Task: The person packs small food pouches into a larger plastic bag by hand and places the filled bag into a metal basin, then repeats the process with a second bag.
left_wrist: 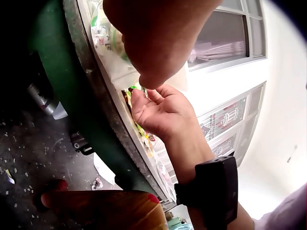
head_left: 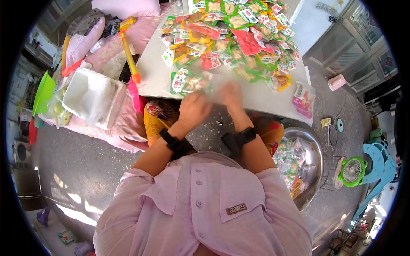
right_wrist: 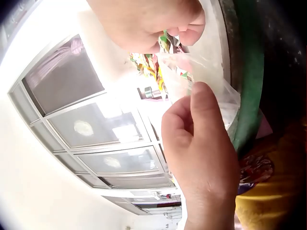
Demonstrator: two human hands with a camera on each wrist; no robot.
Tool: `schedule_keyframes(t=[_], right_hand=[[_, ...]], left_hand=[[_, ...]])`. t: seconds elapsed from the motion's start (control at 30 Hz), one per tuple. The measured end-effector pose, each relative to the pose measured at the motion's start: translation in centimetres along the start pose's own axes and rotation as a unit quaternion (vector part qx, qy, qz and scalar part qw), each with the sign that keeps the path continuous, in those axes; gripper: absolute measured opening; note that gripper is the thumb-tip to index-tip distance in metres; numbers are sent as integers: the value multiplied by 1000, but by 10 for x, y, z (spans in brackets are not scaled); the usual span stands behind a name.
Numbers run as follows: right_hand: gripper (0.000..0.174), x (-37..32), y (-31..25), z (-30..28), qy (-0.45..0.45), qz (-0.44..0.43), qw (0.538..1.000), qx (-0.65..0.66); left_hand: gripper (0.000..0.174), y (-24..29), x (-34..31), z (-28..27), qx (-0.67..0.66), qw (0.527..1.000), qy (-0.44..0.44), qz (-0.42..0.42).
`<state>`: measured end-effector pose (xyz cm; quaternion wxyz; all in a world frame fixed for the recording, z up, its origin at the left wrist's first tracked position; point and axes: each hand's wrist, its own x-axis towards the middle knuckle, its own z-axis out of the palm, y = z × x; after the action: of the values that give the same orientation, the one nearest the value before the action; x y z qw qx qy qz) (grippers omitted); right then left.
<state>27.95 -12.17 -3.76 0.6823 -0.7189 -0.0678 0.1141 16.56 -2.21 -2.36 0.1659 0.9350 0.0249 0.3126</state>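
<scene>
Over the table's near edge, my left hand (head_left: 194,106) pinches a clear plastic bag (right_wrist: 223,93) between thumb and fingers. Facing it is my right hand (head_left: 230,94), blurred in the head view; its curled fingers meet the bag's upper edge in the right wrist view. Between the hands, the see-through film overlaps the table. Just beyond my left hand lies a green-edged food packet (head_left: 184,81) with a white label. The left wrist view shows my right hand (left_wrist: 165,112) palm side, with part of its fingertips behind my left hand (left_wrist: 158,43).
A big heap of food packets (head_left: 230,30) covers the far part of the table (head_left: 149,77). At the right corner lies a pink-printed bag (head_left: 304,100). A metal basin (head_left: 316,170) full of packets stands on the floor, and a white foam box (head_left: 87,96) at the left.
</scene>
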Motion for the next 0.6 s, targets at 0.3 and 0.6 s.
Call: schedule_keyframes(t=[0.3,0.6], right_hand=[[23,33,-21,6,-188,-4,977,-97],[10,21,-37,5,-205,115,921,310]], left_hand=[[49,-4,-21,12,85,995,-18,43],[38,-9,-3,-14,13,997,39,60]])
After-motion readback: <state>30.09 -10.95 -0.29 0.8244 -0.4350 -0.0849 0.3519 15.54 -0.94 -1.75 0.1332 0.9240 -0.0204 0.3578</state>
